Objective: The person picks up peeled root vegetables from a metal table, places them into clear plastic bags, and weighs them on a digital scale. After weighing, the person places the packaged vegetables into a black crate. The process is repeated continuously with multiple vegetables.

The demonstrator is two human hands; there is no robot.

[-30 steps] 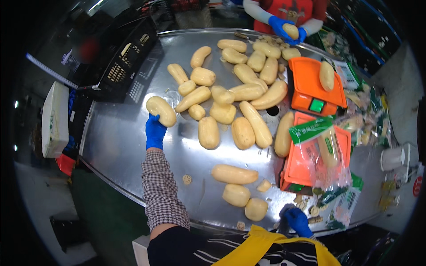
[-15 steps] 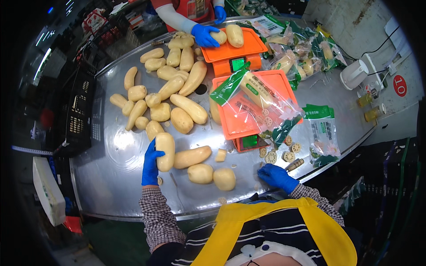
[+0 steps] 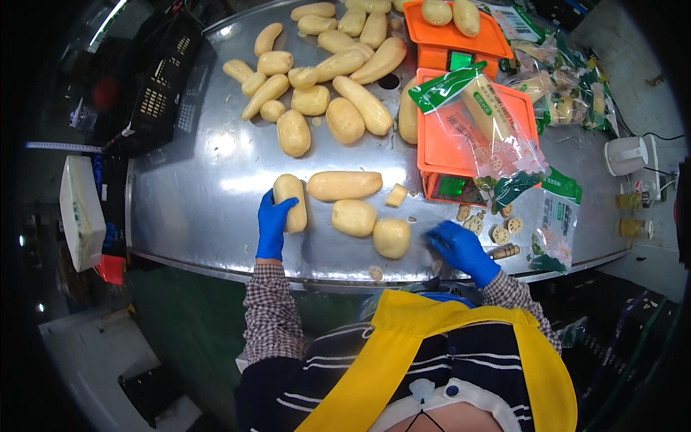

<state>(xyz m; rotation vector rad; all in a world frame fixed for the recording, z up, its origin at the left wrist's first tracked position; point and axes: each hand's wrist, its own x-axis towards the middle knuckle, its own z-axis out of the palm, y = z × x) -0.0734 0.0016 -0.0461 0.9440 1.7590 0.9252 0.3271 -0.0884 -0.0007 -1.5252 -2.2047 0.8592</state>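
Head view, and the left grip (image 3: 272,225) is closed round the held root (image 3: 290,204), thumb over the top and fingers along the far-left side. That wrap makes sense: the thing is round and smooth, so it could easily roll. It lies lengthwise away from the person and appears to rest on the worktop (image 3: 201,194), just left of a long root (image 3: 345,186).

Below the long one sit two stubby roots (image 3: 373,229), close together; whether they touch, I can't tell. This little group is well apart from the pile of roots (image 3: 309,100) beyond, probably so it falls within easy reach.

Across to the right grip (image 3: 461,248)! It hangs low near the front edge, fingers pointing left, the handle (image 3: 504,252) and slices (image 3: 499,235) close by. The fingertips blur, so whether it's wide, narrow or holding something I can't tell. An offcut (image 3: 396,195) lies up and left.

Behind, a clear bag (image 3: 482,133) with a root inside drapes over the lower scale (image 3: 432,137), its readout apparently left uncovered for reading. Two more roots sit on the upper scale (image 3: 489,43).
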